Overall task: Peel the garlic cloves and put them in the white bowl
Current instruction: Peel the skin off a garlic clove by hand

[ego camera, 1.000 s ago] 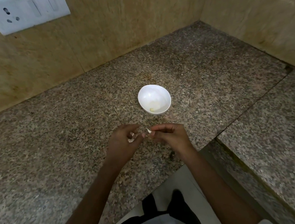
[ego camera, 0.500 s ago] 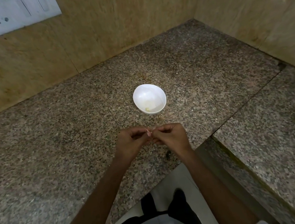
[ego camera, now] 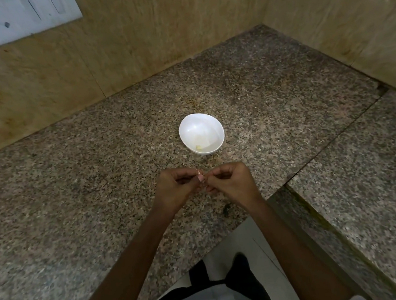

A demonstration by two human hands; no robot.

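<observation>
A small white bowl [ego camera: 201, 133] stands on the speckled granite counter [ego camera: 73, 188], with one pale peeled garlic clove [ego camera: 198, 147] lying inside near its front wall. Just in front of the bowl my left hand [ego camera: 176, 191] and my right hand [ego camera: 231, 183] meet fingertip to fingertip. Between them they pinch a small garlic clove [ego camera: 201, 178] with pinkish skin; a thin wisp of skin sticks up from it. Most of the clove is hidden by my fingers.
Beige tiled walls close off the back and right of the counter corner. A white socket plate [ego camera: 19, 17] sits on the back wall at upper left. A second granite slab [ego camera: 368, 179] lies to the right. The counter edge drops to the floor below my arms.
My hands have drawn closer together around the clove, and the loose white skin seen between them a second ago is no longer visible. The view has shifted slightly.
</observation>
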